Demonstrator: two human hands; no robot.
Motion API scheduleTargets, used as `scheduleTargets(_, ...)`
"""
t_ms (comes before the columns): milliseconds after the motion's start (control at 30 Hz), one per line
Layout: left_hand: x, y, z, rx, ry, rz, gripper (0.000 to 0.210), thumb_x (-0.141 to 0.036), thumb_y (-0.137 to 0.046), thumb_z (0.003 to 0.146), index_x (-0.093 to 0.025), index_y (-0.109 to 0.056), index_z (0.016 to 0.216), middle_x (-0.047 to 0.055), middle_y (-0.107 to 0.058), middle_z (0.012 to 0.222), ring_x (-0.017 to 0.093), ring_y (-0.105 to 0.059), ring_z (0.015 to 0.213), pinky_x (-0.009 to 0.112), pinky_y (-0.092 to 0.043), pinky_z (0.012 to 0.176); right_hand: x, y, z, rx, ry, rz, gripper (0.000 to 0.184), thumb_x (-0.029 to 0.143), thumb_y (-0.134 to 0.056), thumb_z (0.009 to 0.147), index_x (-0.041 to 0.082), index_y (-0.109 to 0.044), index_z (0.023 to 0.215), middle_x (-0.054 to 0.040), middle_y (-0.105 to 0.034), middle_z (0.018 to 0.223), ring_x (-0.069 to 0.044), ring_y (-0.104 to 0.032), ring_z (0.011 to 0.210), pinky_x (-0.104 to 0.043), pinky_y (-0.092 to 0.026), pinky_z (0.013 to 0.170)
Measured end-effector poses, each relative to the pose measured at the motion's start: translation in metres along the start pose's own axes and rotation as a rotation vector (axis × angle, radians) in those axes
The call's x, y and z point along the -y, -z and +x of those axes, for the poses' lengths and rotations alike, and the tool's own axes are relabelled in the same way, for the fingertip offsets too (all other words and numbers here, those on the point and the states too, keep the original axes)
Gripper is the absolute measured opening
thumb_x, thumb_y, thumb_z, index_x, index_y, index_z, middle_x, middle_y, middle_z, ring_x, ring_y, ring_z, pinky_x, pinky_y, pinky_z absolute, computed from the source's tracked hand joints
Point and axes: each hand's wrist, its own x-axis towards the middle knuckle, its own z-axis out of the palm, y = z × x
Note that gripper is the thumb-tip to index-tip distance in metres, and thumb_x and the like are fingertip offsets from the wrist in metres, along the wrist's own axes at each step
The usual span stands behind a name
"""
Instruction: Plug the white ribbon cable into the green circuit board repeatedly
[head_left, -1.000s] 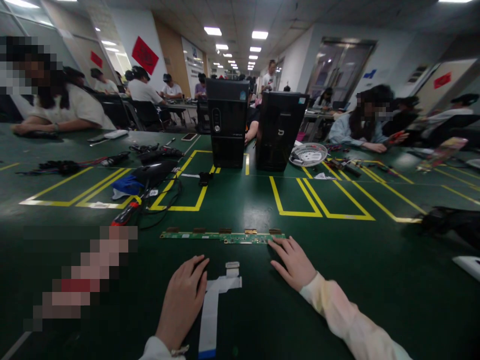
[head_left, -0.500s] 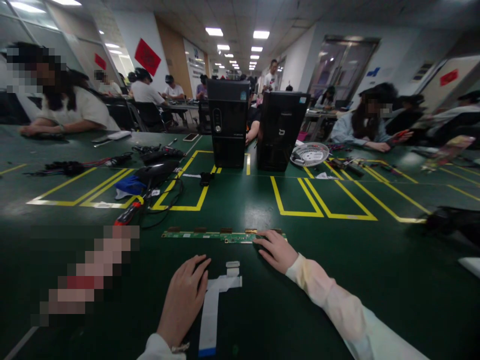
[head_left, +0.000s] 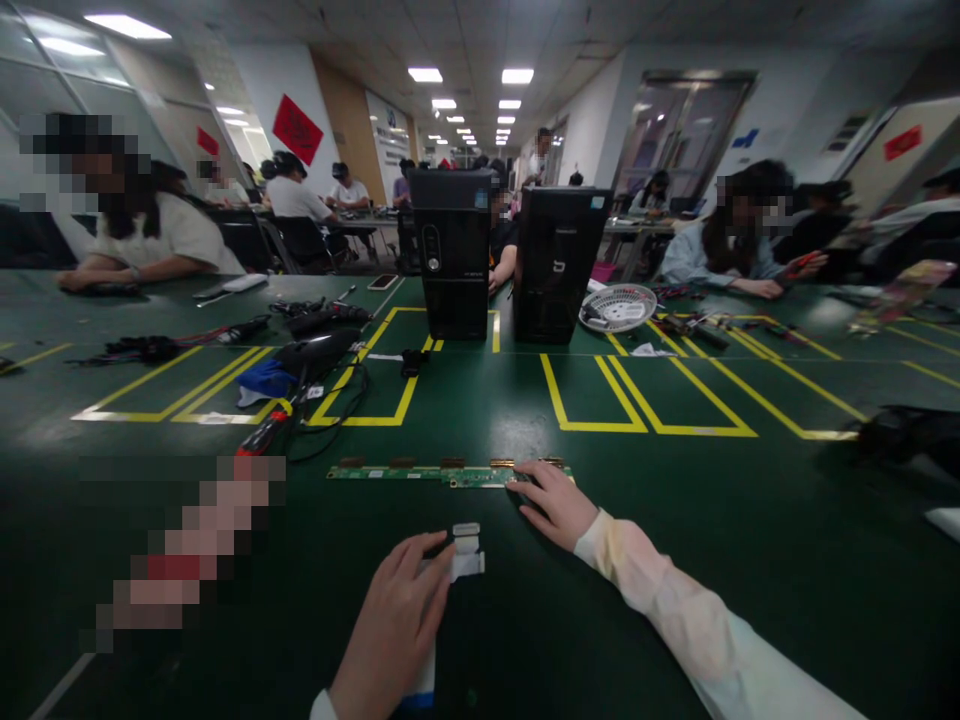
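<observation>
Here the left hand [head_left: 401, 600] is lying over the white ribbon cable [head_left: 469, 564], its fingers slightly bent; whether they're pinching it, I can't tell. Across the way, the right hand [head_left: 559, 505] is resting loosely spread, fingertips touching the right part of the long green circuit board [head_left: 476, 478], which is lying crosswise on the table [head_left: 675, 480] beyond the cable. Trouble could be lurking: a careless drag from that left palm might be creasing the cable, while uneven fingertip pressure might be flexing the slim board or bending its copper-coloured tabs [head_left: 453, 463].
</observation>
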Motion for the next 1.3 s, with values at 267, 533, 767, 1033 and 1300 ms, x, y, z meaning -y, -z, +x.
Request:
scheduleTargets(267, -0.029, -0.01, 0.015, 0.098, -0.056, 0.055, 0.042, -0.028, -0.043, 0.092, -0.026, -0.047, 0.133, 0.007, -0.053, 0.133, 0.024, -0.049, 0.122, 0.049, -0.04, 0.104, 0.001, 0.001, 0.0, 0.018, -0.013, 0.001, 0.036, 0.024, -0.047, 0.089, 0.02, -0.053, 0.124, -0.013, -0.049, 0.13, -0.025, -0.042, 0.123, -0.052, -0.035, 0.104)
scheduleTargets(533, -0.047, -0.018, 0.037, 0.086, -0.092, 0.101, 0.043, -0.025, -0.046, 0.09, -0.018, -0.046, 0.132, 0.011, -0.051, 0.135, 0.026, -0.048, 0.123, 0.047, -0.043, 0.102, 0.0, -0.002, -0.001, 0.014, -0.008, 0.011, 0.037, 0.024, -0.047, 0.089, 0.018, -0.052, 0.125, -0.0125, -0.048, 0.132, -0.025, -0.041, 0.123, -0.05, -0.034, 0.105)
scheduleTargets(767, -0.051, -0.025, 0.046, 0.011, -0.08, 0.168, 0.038, -0.024, -0.045, 0.09, -0.017, -0.05, 0.127, 0.011, -0.056, 0.129, 0.027, -0.053, 0.117, 0.047, -0.046, 0.097, 0.001, -0.002, -0.002, 0.009, -0.027, 0.02, 0.037, 0.025, -0.048, 0.089, 0.02, -0.052, 0.126, -0.0119, -0.048, 0.132, -0.024, -0.04, 0.125, -0.05, -0.033, 0.106)
scheduleTargets(1033, -0.054, -0.032, 0.047, 0.002, -0.035, 0.147, 0.04, -0.023, -0.042, 0.092, -0.016, -0.047, 0.131, 0.013, -0.053, 0.134, 0.027, -0.05, 0.122, 0.047, -0.044, 0.099, 0.002, -0.001, -0.002, 0.017, -0.031, 0.019, 0.038, 0.023, -0.049, 0.088, 0.02, -0.052, 0.126, -0.0119, -0.049, 0.133, -0.024, -0.04, 0.126, -0.049, -0.033, 0.106)
scheduleTargets(1300, -0.059, -0.028, 0.053, 0.029, 0.01, 0.138, 0.04, -0.022, -0.043, 0.091, -0.016, -0.048, 0.13, 0.013, -0.054, 0.132, 0.027, -0.052, 0.12, 0.047, -0.045, 0.097, 0.003, 0.0, -0.002, 0.028, -0.035, 0.021, 0.038, 0.024, -0.048, 0.089, 0.02, -0.052, 0.126, -0.0115, -0.048, 0.133, -0.024, -0.039, 0.127, -0.05, -0.032, 0.107)
